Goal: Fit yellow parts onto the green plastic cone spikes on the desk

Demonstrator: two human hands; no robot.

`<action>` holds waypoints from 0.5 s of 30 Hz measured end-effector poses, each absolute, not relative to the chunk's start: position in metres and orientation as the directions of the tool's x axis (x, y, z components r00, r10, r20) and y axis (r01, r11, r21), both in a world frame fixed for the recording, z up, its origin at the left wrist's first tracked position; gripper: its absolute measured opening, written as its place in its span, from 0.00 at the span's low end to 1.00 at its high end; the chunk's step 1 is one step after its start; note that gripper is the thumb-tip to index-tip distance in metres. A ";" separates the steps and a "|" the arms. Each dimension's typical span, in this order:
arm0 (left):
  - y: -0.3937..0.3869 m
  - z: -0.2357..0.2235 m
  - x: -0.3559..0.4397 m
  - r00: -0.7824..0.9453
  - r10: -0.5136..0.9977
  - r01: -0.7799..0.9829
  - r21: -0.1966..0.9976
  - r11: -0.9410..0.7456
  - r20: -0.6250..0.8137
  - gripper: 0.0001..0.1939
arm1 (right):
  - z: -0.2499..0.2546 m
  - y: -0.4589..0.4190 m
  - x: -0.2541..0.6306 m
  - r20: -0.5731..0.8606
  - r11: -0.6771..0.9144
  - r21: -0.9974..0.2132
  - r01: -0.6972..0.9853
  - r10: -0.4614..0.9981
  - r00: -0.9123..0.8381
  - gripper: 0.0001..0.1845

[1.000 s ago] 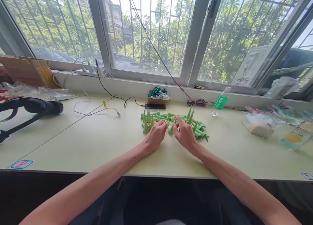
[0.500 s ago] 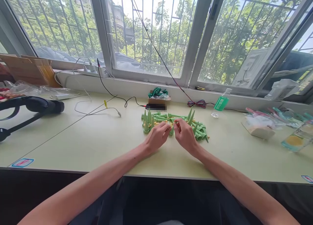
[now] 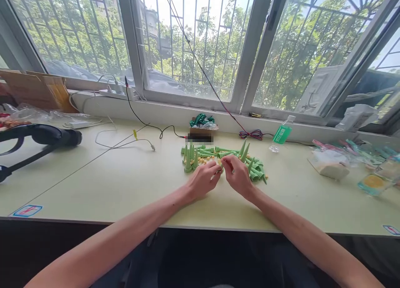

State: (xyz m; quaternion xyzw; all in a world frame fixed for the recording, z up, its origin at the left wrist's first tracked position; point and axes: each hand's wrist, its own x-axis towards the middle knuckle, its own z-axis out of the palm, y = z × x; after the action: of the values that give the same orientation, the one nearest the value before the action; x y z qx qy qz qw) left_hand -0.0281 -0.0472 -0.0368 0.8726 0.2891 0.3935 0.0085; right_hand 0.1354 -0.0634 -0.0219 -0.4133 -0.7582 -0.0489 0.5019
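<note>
My left hand [image 3: 204,178] and my right hand [image 3: 236,174] meet fingertip to fingertip, low above the table. Both have their fingers pinched together; whatever is between them is mostly hidden and too small to name. Green tapered plastic pieces lie heaped around them. Several green cones [image 3: 188,159] stand upright just left of my left hand, and taller green spikes [image 3: 243,151] rise behind my right hand. More green tubes [image 3: 256,170] lie piled to the right. Small yellow pieces [image 3: 204,159] are scattered among the green ones behind my fingers.
Behind the pile sits a small open carton [image 3: 203,129] with green wrapping. A green-labelled bottle [image 3: 282,133] stands at the back right, with a tissue pack [image 3: 329,165] and a clear container [image 3: 373,183] farther right. Cables [image 3: 125,143] and a black headset [image 3: 37,140] occupy the left.
My hands have come closer together, the left moving slightly right. A green piece seen between them earlier is now mostly covered by my fingers.
</note>
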 end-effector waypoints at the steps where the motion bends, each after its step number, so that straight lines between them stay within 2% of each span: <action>1: -0.048 -0.037 -0.028 0.504 0.505 0.504 0.236 -0.831 0.700 0.12 | -0.019 -0.065 0.136 0.829 0.667 -0.299 0.682 0.535 -0.159 0.10; 4: -0.052 -0.036 -0.029 0.431 0.497 0.526 0.237 -0.816 0.754 0.12 | -0.005 -0.072 0.139 0.883 0.682 -0.229 0.695 0.446 -0.147 0.10; 8: -0.057 -0.035 -0.029 0.402 0.481 0.531 0.230 -0.816 0.779 0.14 | 0.020 -0.087 0.137 0.888 0.679 -0.289 0.675 0.454 -0.078 0.11; 15: -0.058 -0.037 -0.029 0.521 0.340 0.435 0.100 -0.895 0.783 0.14 | 0.064 -0.075 0.095 0.789 0.803 -0.267 0.533 0.499 -0.358 0.10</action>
State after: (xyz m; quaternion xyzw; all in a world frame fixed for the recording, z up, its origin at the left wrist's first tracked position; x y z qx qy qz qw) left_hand -0.0293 -0.0581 -0.0367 0.8704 0.2225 0.4359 -0.0543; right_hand 0.0948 -0.0755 0.0639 -0.3131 -0.8237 -0.0177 0.4724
